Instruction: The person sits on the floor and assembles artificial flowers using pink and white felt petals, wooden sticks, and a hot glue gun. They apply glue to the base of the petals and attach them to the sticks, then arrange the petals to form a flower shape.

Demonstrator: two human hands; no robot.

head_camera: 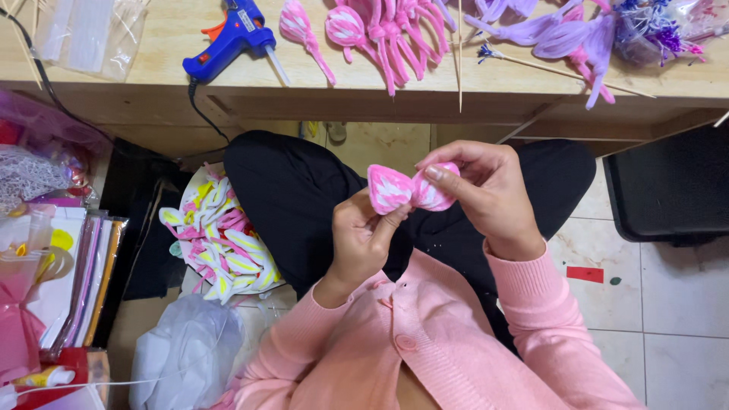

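Two pink-and-white petals (pixel 412 188) sat pressed together mid-frame above the lap. The left hand (pixel 363 235) pinched one from 7 o'clock, the right hand (pixel 486 190) gripped the other from 3 o'clock. At 11 o'clock on the bench (pixel 152 45) lay a blue glue gun (pixel 228 38).

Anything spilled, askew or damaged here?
Mostly no. One thin wooden stick pokes out past the front edge of the low table. Both hands, left hand and right hand, hold the pink petals intact.
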